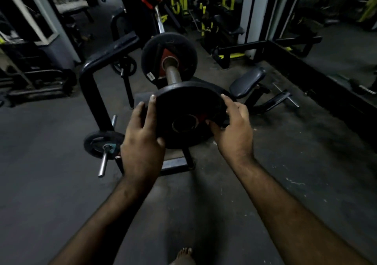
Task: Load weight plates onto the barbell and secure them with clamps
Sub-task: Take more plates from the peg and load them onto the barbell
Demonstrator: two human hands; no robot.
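I hold a black weight plate (pixel 183 103) tilted in front of me, its centre hole (pixel 184 124) facing up toward me. My left hand (pixel 142 140) grips its left rim and my right hand (pixel 234 130) grips its right rim with the thumb near the hole. Just beyond it the barbell sleeve (pixel 173 72) points at me, its end hidden behind the plate's top edge. One black plate (pixel 183 48) with a red centre sits on that sleeve. The bar (pixel 160 21) runs back to a rack. No clamp is visible.
A black steel bench frame (pixel 91 85) stands at the left. A small plate on a chrome peg (pixel 103 144) sits low beside my left hand. A padded seat (pixel 247 82) is at the right. A black floor rail (pixel 326 83) runs along the right. My bare foot (pixel 183 256) shows below.
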